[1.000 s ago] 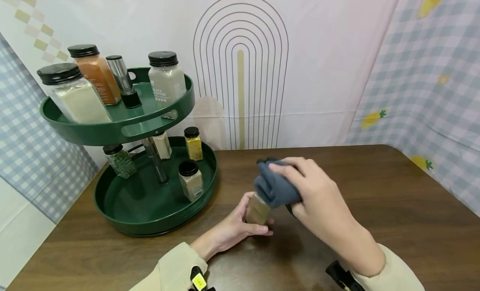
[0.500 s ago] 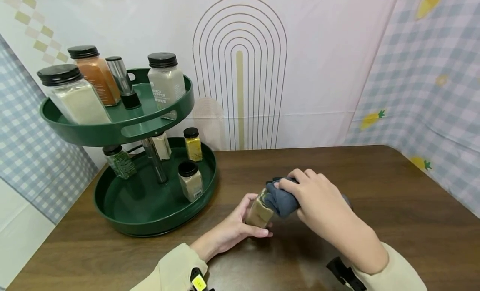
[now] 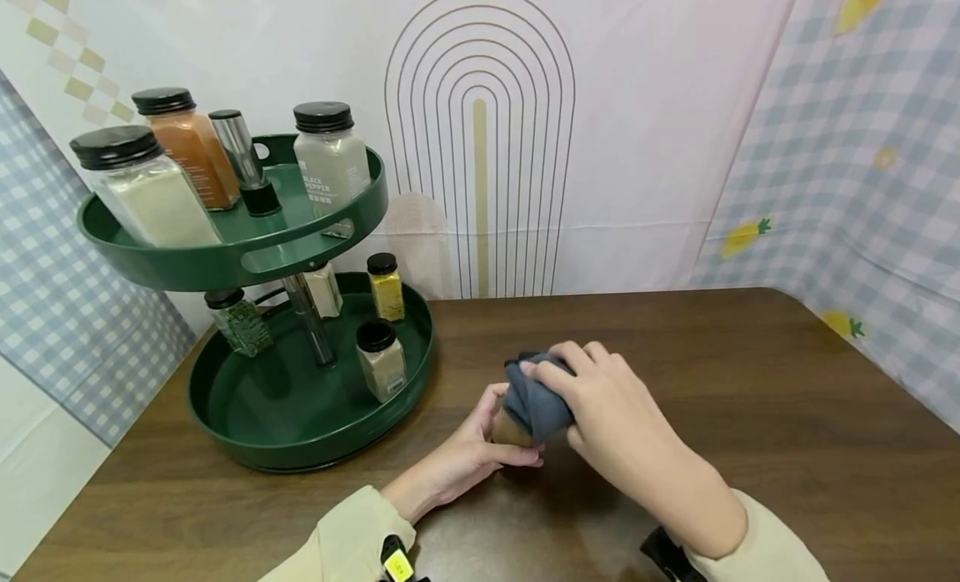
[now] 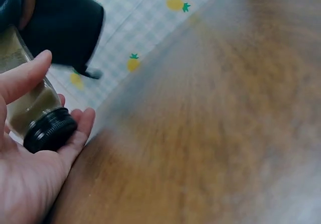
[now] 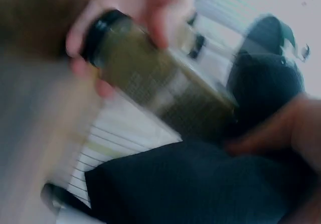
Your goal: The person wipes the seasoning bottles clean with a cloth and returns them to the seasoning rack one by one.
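My left hand grips a square clear spice jar filled with brownish-green powder. The jar is tilted, its black lid down by the palm and its base end pointing up and away. From the other side my right hand holds a bunched blue-grey cloth over the base end, which it hides in the head view. In the right wrist view the jar reaches right up to the dark cloth, blurred by motion.
To the left stands a two-tier green turntable rack. Its upper tray bears several large black-lidded jars; smaller ones, such as a yellow jar and a beige jar, stand below. A patterned curtain hangs behind the wooden table.
The right hand and cloth first drew back to the right, baring more of the jar, then came left over its end again. The left hand has held the jar nearly still.
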A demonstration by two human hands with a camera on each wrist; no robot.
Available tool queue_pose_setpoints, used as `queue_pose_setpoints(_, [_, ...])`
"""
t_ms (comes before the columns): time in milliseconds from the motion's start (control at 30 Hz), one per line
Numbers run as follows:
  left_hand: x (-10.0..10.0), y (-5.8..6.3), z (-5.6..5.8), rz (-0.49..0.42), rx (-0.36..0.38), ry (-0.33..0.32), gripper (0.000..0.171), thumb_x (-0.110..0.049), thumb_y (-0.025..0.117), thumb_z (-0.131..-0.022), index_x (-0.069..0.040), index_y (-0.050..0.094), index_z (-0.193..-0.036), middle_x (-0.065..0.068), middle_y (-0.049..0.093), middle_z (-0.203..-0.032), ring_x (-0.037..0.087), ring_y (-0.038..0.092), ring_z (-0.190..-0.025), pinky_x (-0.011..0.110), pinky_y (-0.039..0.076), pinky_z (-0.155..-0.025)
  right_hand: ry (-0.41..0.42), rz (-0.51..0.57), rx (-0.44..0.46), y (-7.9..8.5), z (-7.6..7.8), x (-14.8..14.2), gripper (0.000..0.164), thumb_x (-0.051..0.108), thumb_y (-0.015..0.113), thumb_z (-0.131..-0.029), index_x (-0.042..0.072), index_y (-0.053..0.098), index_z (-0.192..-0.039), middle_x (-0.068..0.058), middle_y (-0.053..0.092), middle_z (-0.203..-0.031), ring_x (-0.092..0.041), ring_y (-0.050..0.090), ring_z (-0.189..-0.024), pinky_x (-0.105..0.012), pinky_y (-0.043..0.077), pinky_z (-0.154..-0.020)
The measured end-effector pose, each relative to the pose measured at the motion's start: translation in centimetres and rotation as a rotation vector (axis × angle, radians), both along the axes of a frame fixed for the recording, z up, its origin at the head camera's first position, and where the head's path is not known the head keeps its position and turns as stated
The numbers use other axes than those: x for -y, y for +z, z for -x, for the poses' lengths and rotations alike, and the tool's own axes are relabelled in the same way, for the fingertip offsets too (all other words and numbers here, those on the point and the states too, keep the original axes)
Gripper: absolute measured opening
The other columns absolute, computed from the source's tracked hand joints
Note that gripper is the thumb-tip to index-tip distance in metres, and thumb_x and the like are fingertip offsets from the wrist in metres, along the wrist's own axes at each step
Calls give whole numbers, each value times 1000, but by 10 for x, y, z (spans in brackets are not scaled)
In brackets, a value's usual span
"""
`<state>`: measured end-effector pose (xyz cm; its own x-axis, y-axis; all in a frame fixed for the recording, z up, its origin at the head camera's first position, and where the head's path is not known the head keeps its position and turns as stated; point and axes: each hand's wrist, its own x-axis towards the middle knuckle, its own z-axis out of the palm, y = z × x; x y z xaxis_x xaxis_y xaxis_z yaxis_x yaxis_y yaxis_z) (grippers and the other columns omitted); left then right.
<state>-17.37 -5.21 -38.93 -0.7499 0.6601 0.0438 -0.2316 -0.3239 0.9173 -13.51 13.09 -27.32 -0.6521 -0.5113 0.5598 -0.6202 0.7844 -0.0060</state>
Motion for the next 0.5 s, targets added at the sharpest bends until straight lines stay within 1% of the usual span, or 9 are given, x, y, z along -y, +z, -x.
queue_pose_setpoints(67, [-1,0,0,15,-8,-2,68,12,61,-80,-27,32,-127,5,55,-113,17,59,-89,35,51,-83,-19,-61,52,0,-1,0,59,-11,68,-57,17,67,-108,-4,61,-102,-25,56,-87,-41,48,-71])
queue_pose_setpoints(200, [-1,1,-1,44,-10,1,65,10,62,-80,-23,31,-127,5,55,-114,18,58,-93,36,51,-82,-69,-61,120,4,-2,-7,54,-14,62,-60,18,68,-103,0,61,-98,-24,57,-86,-41,48,-71])
queue_pose_setpoints(333, [-1,1,-2,46,-9,5,65,7,65,-80,-21,31,-128,8,55,-117,20,56,-99,38,51,-83,-103,-75,142,6,-1,-13,49,-12,65,-61,18,67,-101,-1,61,-97,-25,58,-84,-41,48,-68])
queue_pose_setpoints(400, [-1,1,-1,41,-9,3,64,5,65,-81,-22,31,-128,10,53,-120,20,56,-99,38,51,-84,-132,-101,155,7,0,-15,48,-10,67,-62,18,67,-101,-2,61,-96,-26,58,-84,-41,48,-67])
queue_pose_setpoints(500, [0,1,-2,18,16,7,52,-4,61,-86,-23,31,-125,9,47,-124,21,54,-100,40,49,-85,-201,-173,191,9,1,-20,46,-4,72,-64,16,65,-104,-6,61,-97,-29,57,-85,-43,48,-69])
